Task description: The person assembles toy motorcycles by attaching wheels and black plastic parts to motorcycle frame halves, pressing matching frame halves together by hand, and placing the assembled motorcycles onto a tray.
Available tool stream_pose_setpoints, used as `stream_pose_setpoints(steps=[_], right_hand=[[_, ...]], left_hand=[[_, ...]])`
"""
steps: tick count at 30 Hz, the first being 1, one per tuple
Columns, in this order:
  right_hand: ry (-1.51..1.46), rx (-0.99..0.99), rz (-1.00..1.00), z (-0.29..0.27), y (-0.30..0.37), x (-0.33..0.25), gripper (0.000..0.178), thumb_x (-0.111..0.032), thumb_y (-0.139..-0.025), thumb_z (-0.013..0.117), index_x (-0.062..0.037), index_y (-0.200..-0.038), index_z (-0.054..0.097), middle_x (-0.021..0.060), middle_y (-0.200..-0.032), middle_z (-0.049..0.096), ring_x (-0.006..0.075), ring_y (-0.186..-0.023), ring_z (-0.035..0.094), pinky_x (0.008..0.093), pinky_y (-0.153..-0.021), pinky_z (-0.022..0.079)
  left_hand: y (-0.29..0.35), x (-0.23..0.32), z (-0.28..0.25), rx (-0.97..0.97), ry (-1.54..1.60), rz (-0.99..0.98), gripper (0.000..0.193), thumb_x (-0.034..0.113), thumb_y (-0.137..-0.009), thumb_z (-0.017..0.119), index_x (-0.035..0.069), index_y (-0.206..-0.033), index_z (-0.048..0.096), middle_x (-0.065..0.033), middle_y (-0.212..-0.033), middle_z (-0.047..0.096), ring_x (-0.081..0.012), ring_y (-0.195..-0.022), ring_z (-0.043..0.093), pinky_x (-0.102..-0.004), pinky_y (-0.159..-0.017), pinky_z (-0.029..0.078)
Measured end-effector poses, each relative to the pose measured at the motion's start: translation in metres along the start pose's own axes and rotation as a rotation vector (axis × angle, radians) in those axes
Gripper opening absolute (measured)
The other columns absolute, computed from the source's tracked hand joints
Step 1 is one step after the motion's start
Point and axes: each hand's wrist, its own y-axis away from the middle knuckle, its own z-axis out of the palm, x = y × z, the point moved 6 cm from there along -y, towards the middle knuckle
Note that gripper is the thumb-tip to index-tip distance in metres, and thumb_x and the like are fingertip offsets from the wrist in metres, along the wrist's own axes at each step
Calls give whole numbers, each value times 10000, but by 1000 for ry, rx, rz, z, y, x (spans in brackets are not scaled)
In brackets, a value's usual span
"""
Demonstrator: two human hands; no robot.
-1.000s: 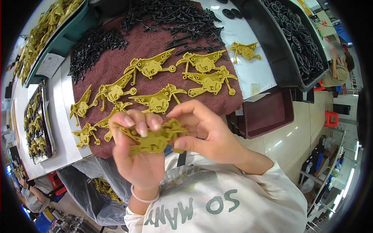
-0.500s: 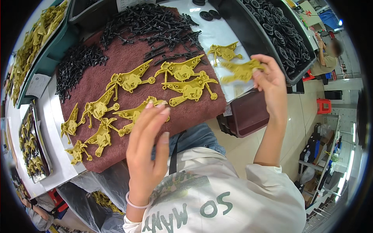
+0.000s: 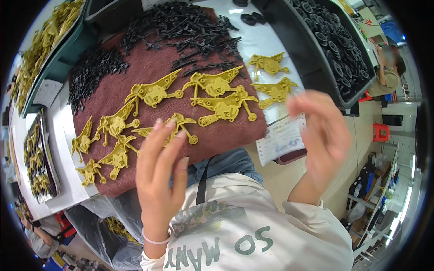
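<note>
- While the blurred right hand [image 3: 323, 131] stands beside it, fingers parted, one yellow part [image 3: 275, 93] lies on the white tabletop [image 3: 264, 38].
- Left hand [image 3: 159, 176]: fingers extended over another part [image 3: 184, 123]; contact cannot be told.
- Beyond: maroon cloth [image 3: 221, 137], black pieces [image 3: 196, 34].

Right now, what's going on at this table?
Someone is working with yellow parts laid out on a maroon cloth. The open left hand is over one yellow part; the blurred right hand is beside a white sheet, and whether they touch is unclear. Two more yellow parts lie on the white surface to the right, and small black pieces are heaped along the cloth's far side.
</note>
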Motion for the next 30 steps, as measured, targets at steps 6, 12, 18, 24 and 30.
stream_pose_setpoints(steps=[6, 12, 18, 24, 30], right_hand=[[-1400, -647, -119, 80, 9, -91, 653, -226, -838, 784, 124, -1318, 514, 262, -1218, 599, 298, -1096, 644, 228, -1036, 460], [-1641, -635, 151, 95, 1, -103, 230, 58, -816, 715, 127, -1023, 642, 237, -1013, 653, 233, -863, 671, 216, -808, 530], [-1764, -273, 581, 94, 22, -144, 73, 134, -817, 696, 124, -889, 697, 233, -956, 670, 199, -773, 680, 196, -742, 555], [-1805, -536, 371, 85, -1, -103, 80, 96, -849, 693, 91, -926, 715, 215, -1001, 703, 208, -787, 706, 224, -760, 588], [-1673, -922, 57, 75, -19, -77, 167, 10, -882, 635, 90, -1018, 689, 250, -1015, 679, 327, -932, 691, 393, -836, 573]], left_hand=[[4, -9, -25, 108, 29, -107, 423, -56, -828, 630, 5, -1247, 627, -179, -1351, 574, -390, -1316, 507, -463, -1078, 411], [15, -10, -25, 57, 22, -73, 417, -40, -823, 646, 12, -1237, 635, -179, -1331, 580, -395, -1304, 516, -469, -1062, 427], [12, -9, -23, 41, 44, -35, 399, -45, -811, 647, 18, -1205, 657, -168, -1306, 593, -391, -1282, 536, -464, -1045, 444], [5, -6, -19, 30, 49, -9, 379, -52, -794, 657, 28, -1163, 681, -159, -1269, 612, -390, -1249, 558, -463, -1022, 463], [3, -2, -14, -15, 42, -7, 328, -99, -804, 614, -5, -1113, 674, -188, -1264, 613, -369, -1202, 591, -417, -1013, 461]])
